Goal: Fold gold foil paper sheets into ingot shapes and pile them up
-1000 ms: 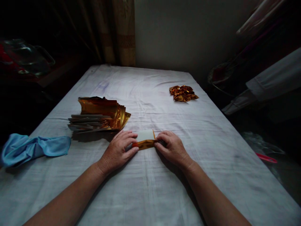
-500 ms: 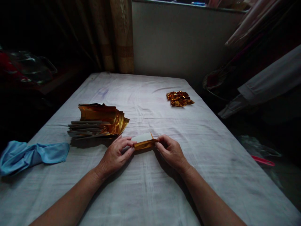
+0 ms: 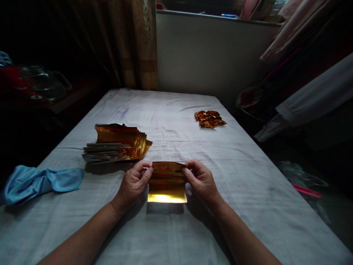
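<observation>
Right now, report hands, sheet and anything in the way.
Left hand, right hand pinching gold sheet near upper corners. Gold face showing. Foil stack beyond left hand, not blocking sheet.

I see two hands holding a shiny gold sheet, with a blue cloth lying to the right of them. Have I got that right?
Not quite: in the head view, the blue cloth lies to the left, not the right. The left hand and right hand do hold the shiny gold sheet between them.
</observation>
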The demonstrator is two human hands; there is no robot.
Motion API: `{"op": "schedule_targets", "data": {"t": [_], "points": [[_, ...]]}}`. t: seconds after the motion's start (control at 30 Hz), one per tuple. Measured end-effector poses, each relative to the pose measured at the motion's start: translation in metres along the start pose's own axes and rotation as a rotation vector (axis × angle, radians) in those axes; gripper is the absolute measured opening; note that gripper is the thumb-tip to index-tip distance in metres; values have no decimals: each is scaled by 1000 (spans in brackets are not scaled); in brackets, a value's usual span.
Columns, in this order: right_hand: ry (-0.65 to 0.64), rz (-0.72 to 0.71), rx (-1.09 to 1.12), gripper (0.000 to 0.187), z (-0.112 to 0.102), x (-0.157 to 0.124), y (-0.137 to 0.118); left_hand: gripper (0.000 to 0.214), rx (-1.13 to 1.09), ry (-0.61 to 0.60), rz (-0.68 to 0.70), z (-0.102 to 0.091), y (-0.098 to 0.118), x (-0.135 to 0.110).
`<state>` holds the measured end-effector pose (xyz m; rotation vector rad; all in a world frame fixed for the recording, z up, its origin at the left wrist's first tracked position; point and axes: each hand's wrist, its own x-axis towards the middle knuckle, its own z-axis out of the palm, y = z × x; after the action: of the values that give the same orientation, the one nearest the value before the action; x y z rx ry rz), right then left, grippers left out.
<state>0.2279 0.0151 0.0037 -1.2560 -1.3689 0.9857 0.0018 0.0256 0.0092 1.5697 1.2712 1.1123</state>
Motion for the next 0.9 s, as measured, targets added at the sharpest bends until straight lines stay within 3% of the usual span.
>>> {"op": "schedule_targets", "data": {"t": [0.13, 0.27, 0.43, 0.63, 0.9], "points": [[3, 86, 59, 23, 3, 0, 1, 29, -69, -32, -58, 3, -4, 0], [23, 71, -72, 22, 3, 2, 4, 34, 43, -15, -26, 1, -8, 2], [71, 11, -266, 21, -1, 3, 7, 27, 311, 109, 170, -5, -9, 6], [58, 21, -331, 22, -3, 4, 11, 18, 486, 2, 520, -4, -12, 4], [113, -11, -225, 21, -2, 5, 11, 20, 539, 11, 544, -5, -16, 4]]}}
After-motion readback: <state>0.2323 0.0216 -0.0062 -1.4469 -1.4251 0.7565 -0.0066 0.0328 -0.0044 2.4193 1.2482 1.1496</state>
